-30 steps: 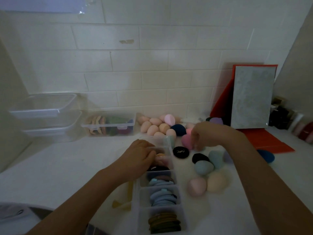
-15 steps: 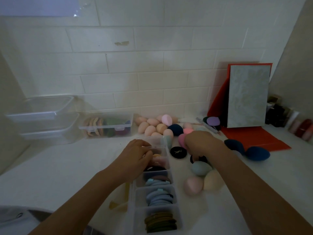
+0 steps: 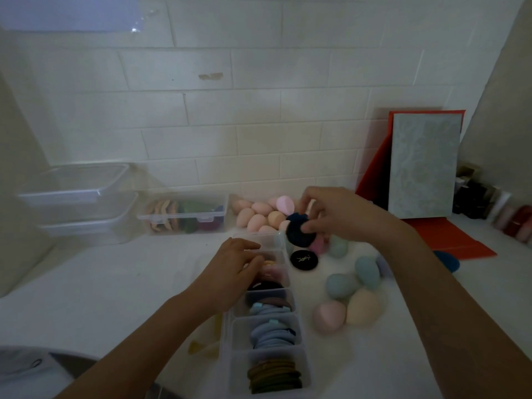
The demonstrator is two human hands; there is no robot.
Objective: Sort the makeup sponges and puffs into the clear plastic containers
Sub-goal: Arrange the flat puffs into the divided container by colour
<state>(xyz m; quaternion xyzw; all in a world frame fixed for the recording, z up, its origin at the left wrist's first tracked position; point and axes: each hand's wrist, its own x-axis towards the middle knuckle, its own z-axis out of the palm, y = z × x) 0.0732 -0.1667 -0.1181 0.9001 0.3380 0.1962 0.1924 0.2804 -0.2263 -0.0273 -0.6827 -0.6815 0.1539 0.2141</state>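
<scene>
Head view, looking down at a white surface [image 3: 115, 283] in front of a tiled wall. The right hand [image 3: 336, 214] is raised and pinches a round dark blue puff [image 3: 299, 234] between thumb and fingers, its flat face towards the camera. The puff hangs just beyond and to the right of the far end of a long divided clear container [image 3: 239, 338].

The container's long axis runs straight away from the person. It has 5 compartments in a row, and the nearer ones hold stacks of olive, blue and brown puffs. A black puff [image 3: 264, 285] lies in a middle compartment. That is the likeliest home for the held one, and it lies down, left and towards the person from the right hand.

The left hand [image 3: 230, 269] is the nearer hand. It rests on the container with its fingers bent into a far compartment; whether it grips anything cannot be told.
</scene>
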